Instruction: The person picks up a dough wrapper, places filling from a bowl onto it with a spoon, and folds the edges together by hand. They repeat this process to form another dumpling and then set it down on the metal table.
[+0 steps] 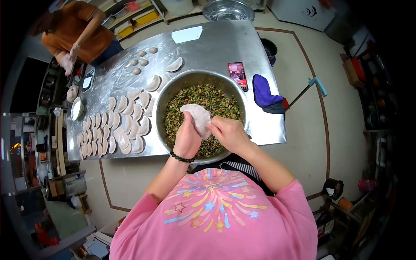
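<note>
A pale, half-moon dumpling [197, 118] is held above a large steel bowl [163, 93]. My left hand [187, 138] cradles it from the left, thumb along its side, with a dark bead bracelet at the wrist. The fingers of my right hand [226, 131] pinch its right edge. Chopped filling [216, 97] with green and orange bits fills much of the bowl. Left of the bowl, rows of folded dumplings [123, 104] lie on the steel table [208, 47]. A few small dough balls [142, 53] sit farther back on floury metal.
A phone [237, 76] and a purple-and-black cloth item [265, 93] lie right of the bowl. At the table's far left are a scale [88, 80] and a white bowl [77, 108]. Another person [80, 32] stands at the back left corner. A metal basin [228, 11] stands beyond the table.
</note>
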The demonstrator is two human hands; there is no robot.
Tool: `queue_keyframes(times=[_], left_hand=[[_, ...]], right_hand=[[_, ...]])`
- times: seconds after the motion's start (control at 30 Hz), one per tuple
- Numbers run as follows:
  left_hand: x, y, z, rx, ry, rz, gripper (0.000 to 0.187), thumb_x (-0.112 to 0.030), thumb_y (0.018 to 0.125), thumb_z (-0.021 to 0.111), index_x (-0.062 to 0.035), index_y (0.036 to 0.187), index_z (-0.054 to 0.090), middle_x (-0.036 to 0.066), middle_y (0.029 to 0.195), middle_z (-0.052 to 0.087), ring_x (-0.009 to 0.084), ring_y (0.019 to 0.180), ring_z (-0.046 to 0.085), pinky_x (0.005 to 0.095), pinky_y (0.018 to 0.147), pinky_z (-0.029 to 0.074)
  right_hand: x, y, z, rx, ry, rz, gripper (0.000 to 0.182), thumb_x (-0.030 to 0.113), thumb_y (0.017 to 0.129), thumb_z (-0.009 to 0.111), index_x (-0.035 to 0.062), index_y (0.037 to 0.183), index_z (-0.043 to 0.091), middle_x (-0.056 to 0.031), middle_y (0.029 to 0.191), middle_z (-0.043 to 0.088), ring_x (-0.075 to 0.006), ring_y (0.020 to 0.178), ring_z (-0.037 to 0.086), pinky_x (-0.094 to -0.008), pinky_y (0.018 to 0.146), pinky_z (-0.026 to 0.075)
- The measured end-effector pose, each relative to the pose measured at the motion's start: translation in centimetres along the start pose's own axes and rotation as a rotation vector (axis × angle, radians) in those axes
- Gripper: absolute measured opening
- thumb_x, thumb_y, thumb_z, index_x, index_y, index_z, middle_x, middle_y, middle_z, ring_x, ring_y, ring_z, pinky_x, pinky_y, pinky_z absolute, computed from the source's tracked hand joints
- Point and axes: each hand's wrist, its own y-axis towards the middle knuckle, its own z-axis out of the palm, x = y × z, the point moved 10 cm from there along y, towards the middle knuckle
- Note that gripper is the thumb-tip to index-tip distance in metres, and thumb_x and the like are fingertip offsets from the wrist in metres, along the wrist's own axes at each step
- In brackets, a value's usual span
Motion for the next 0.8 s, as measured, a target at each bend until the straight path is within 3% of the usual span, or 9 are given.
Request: queue_keyframes(times=[0.53,0.8], left_hand=[[0.5,-0.9,0.4,0.023,0.138,-0.066,0.052,-0.044,0.097,0.022,-0.0023,0.116,0.046,0.007,0.111,0.054,0.0174,0.102,0.052,0.0327,0.09,0.04],[1.4,-1.0,0.0,0.061,0.226,-0.106,0.051,-0.041,0.097,0.023,-0.0004,0.116,0.047,0.007,0.11,0.055,0.0174,0.103,0.053,0.0323,0.09,0.041]], right_hand=[[0.4,0.1,-0.6,0.056,0.025,0.013,0.023,0.024,0.085,0.056,0.0036,0.075,0.05,-0.0138,0.071,0.06,-0.0322,0.064,0.059,-0.0411,0.056,0.046],[1.0,-0.1,-0.9,0.069,-0.008,-0.065,0.021,0.024,0.085,0.055,0.0039,0.083,0.058,-0.0137,0.074,0.062,-0.0307,0.065,0.06,-0.0399,0.058,0.047]])
